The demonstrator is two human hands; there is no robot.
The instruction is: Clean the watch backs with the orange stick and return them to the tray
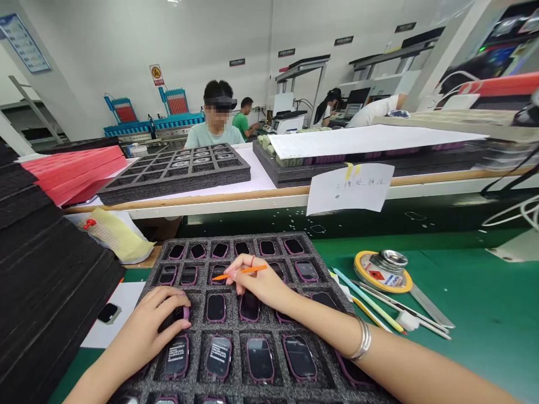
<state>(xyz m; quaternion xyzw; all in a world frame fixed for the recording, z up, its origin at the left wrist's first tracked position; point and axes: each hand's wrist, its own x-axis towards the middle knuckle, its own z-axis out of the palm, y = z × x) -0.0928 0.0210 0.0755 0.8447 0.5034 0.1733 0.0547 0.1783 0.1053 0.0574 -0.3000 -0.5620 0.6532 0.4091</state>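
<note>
Foam tray (238, 359) of watches (261, 359), lower centre of the frame, both hands over it.
Left hand (158, 317), lower left, arches palm-down, its narrow grip around a purple watch (186, 312) in the tray; right hand (256, 278), mid-frame, reaches from lower right, fingers bent, grip pinching an orange stick (254, 269) that points left.

An electronics workshop: a green bench (463, 306) with a foam tray (197, 327) of matching smartwatches (260, 359), co-workers (217, 134) beyond, and teal machines (179, 121) along the wall (126, 45).
</note>
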